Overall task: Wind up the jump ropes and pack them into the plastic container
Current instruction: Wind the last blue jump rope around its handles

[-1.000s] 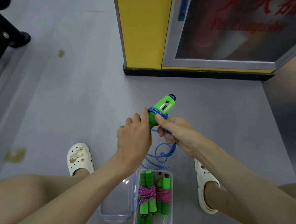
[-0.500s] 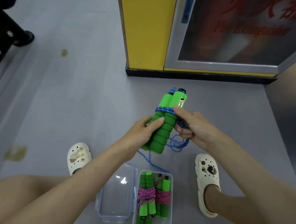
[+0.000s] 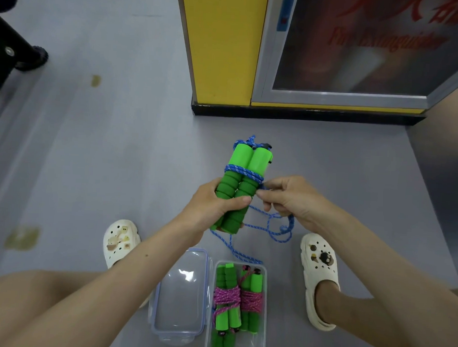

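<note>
Jump rope (image 3: 244, 185) btwn hands

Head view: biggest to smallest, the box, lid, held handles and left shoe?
Box and lid look alike; the box runs off the picture.
Then held handles, nearer the camera.
Then left shoe, partly hidden.

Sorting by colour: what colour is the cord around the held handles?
Blue cord, pale flecks; head view.

head | worn high, faces forward-down (wide-angle) | near floor (image 3: 89, 151)
</note>
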`<action>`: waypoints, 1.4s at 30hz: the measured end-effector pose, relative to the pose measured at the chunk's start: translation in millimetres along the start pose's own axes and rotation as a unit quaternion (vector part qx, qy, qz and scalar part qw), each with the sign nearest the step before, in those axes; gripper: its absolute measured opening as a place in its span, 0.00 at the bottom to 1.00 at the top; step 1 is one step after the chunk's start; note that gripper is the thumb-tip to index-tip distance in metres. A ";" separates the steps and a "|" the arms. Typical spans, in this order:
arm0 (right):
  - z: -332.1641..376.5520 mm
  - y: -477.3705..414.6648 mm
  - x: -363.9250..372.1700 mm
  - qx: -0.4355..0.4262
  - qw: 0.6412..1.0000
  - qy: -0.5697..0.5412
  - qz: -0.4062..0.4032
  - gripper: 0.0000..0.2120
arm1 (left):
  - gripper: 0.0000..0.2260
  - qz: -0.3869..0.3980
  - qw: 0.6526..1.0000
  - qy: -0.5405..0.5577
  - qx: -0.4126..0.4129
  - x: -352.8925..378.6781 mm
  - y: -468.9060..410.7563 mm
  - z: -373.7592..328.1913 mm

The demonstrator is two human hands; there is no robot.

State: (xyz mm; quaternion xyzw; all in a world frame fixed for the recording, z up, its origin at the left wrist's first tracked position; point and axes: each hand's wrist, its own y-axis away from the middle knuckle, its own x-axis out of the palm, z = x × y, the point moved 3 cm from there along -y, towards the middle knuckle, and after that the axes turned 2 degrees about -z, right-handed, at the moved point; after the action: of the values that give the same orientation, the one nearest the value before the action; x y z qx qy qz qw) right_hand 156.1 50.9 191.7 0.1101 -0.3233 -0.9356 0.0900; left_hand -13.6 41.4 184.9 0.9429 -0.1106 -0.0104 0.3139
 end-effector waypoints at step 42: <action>5.7 10.4 27.5 0.010 0.999 -0.016 -0.030 0.25 | 0.28 -0.280 0.609 -0.646 0.365 16.6 15.0 9.2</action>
State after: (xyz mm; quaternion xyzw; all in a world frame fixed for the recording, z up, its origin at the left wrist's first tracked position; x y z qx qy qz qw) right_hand 129.2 39.6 198.4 0.1056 -0.3308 -0.9361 0.0555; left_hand -1.2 20.8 187.2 0.7133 -0.0094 -0.6628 -0.2274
